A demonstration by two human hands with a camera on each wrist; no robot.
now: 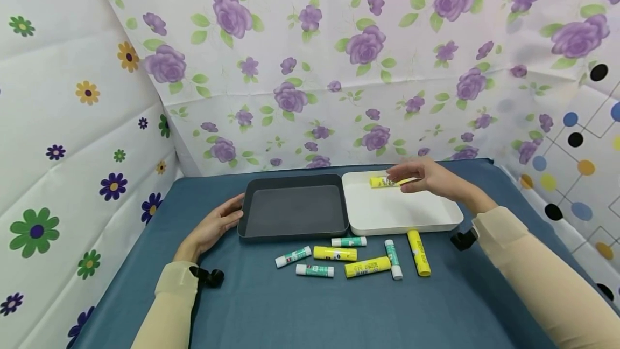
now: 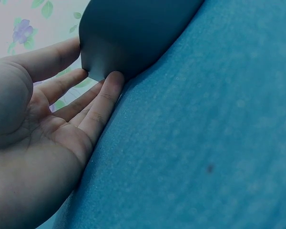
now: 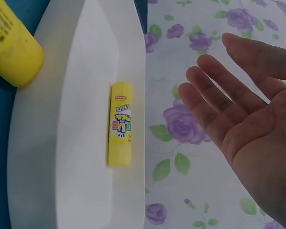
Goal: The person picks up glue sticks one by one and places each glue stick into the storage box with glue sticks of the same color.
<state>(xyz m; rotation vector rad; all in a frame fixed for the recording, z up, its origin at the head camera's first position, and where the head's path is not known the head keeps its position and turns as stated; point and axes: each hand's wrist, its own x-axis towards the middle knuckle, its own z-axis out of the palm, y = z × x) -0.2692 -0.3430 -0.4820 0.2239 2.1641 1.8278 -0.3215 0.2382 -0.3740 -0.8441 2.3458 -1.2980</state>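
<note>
My left hand (image 1: 216,226) touches the left side of a dark grey tray (image 1: 295,178) with its fingertips, the fingers fairly straight; the left wrist view shows them against the tray's corner (image 2: 119,38). Above the white tray (image 1: 407,211), my right hand (image 1: 426,179) hovers with extended fingers and holds nothing. In the white tray lies one yellow glue stick (image 3: 120,125), near its far edge. In the head view the right fingers partly cover that glue stick (image 1: 380,182). The dark tray has nothing in it.
Before the trays lie several loose glue sticks: yellow ones (image 1: 335,253) and slimmer green-and-white ones (image 1: 315,270). One yellow stick (image 1: 418,255) leans against the white tray's front rim. A blue cloth (image 1: 271,311) covers the table; flowered sheets (image 1: 310,69) hang behind and beside it.
</note>
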